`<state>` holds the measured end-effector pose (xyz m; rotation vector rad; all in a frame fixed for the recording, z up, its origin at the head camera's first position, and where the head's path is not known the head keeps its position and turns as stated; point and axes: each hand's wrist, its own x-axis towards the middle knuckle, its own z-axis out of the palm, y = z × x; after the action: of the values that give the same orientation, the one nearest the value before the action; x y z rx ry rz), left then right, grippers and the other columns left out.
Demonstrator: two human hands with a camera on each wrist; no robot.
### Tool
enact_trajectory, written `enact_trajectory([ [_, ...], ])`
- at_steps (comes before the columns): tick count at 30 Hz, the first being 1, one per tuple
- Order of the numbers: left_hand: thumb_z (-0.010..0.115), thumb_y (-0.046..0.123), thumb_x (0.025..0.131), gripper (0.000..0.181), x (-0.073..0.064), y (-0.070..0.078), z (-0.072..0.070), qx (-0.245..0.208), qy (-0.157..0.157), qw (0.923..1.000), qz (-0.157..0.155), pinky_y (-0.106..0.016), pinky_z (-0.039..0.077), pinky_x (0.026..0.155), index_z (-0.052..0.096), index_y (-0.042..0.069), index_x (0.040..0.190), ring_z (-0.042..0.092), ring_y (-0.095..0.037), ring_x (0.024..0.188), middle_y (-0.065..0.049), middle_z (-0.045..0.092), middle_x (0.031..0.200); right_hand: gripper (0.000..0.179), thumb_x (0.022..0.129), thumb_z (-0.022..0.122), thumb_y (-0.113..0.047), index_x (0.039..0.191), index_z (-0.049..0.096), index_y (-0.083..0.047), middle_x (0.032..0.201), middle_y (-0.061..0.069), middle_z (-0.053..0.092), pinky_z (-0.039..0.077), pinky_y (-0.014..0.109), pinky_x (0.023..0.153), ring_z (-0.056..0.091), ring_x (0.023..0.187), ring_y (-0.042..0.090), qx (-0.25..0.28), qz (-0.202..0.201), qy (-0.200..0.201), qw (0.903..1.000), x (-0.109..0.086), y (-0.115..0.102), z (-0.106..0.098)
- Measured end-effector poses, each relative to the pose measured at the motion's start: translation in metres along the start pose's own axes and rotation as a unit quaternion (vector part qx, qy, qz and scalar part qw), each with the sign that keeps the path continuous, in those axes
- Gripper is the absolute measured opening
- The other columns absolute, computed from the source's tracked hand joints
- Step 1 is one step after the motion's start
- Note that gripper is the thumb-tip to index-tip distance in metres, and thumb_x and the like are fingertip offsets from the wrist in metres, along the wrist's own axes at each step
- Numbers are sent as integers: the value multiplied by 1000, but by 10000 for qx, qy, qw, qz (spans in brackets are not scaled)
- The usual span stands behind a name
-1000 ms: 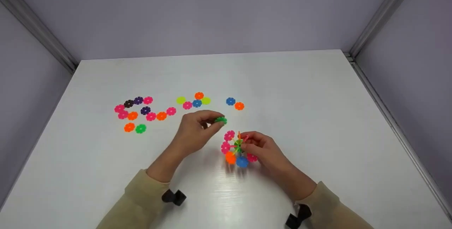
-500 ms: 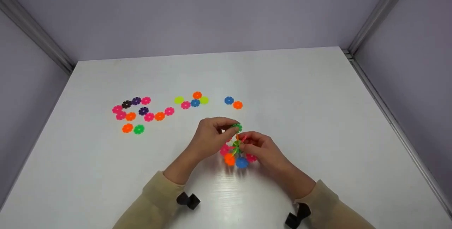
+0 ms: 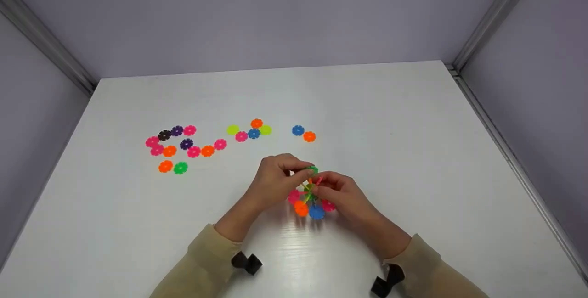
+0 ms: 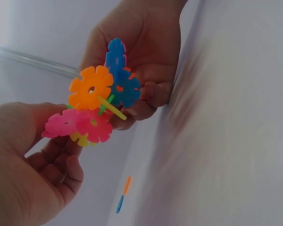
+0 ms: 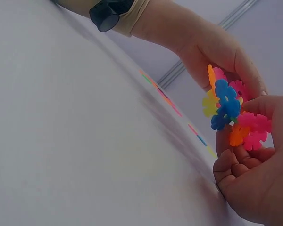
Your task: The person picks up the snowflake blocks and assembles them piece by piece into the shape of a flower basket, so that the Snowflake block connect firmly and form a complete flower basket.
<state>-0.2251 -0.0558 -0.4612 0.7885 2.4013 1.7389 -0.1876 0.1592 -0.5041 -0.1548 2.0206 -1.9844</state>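
My left hand (image 3: pixel 275 181) pinches a green flower-shaped interlocking disc (image 3: pixel 313 169) between thumb and fingertips, at the top of a cluster of joined discs. That cluster is gripped by my right hand (image 3: pixel 347 197) and held above the table. Around its green centre stand an orange disc (image 3: pixel 301 208), a blue disc (image 3: pixel 316 212) and pink discs (image 3: pixel 294 196). In the left wrist view, the cluster's orange disc (image 4: pixel 90 88) faces the camera, and the pinched green disc is mostly hidden. The right wrist view shows blue discs (image 5: pixel 226 101) between both hands. Whether the green disc is slotted in, I cannot tell.
Loose discs lie flat on the white table (image 3: pixel 413 151): a pink, black, purple, orange and green group (image 3: pixel 170 151) at left, a row with yellow and blue (image 3: pixel 254 133) in the middle, and a blue and orange pair (image 3: pixel 303 133). Pale panels surround the table.
My left hand has moved right and slightly down, bringing the green disc from apart to the top of the cluster. My right hand has stayed nearly still, keeping its grip.
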Motion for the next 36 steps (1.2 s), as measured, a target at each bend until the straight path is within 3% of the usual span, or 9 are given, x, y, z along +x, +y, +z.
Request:
enact_trajectory([
  [8,74,15,100,17,0,0,-6,267,-164,9994,141,-27,53,69,85,12,113,63,-14,78,9,75,91,31,99,74,-20,121,69,1,103,8,71,57,23,79,66,92,21,-119,85,106,9998,0,-3,1],
  [17,73,14,101,17,-1,-6,-7,264,-358,9989,141,-25,49,66,84,11,114,59,-14,75,10,71,86,34,99,74,-20,123,71,4,106,9,73,58,23,81,67,93,22,-131,127,125,9998,1,-5,1],
  [23,75,15,101,18,-1,-7,-3,147,62,9998,100,-23,51,64,84,13,115,60,-15,73,9,73,87,40,101,72,-20,132,65,4,116,11,70,58,24,87,66,102,22,184,132,81,9997,1,-6,-1],
  [27,75,14,101,17,-1,-8,-1,-8,511,9987,83,-26,58,69,84,10,114,65,-16,75,2,76,90,50,100,71,-17,145,57,0,133,13,62,56,27,98,62,118,24,660,245,166,9974,0,-7,-1],
  [30,75,13,100,17,-2,-8,-1,-75,752,9971,-13,-28,61,75,83,6,114,70,-16,80,-1,78,95,53,97,73,-15,146,57,-2,139,13,60,55,31,102,61,125,26,887,358,334,9949,0,-7,0],
  [36,75,12,100,15,-6,-4,0,-42,604,9975,-357,-29,62,78,81,6,112,70,-16,84,3,78,100,38,98,74,-17,131,66,-1,128,12,66,58,30,96,64,117,26,591,299,577,9961,0,-4,-1],
])
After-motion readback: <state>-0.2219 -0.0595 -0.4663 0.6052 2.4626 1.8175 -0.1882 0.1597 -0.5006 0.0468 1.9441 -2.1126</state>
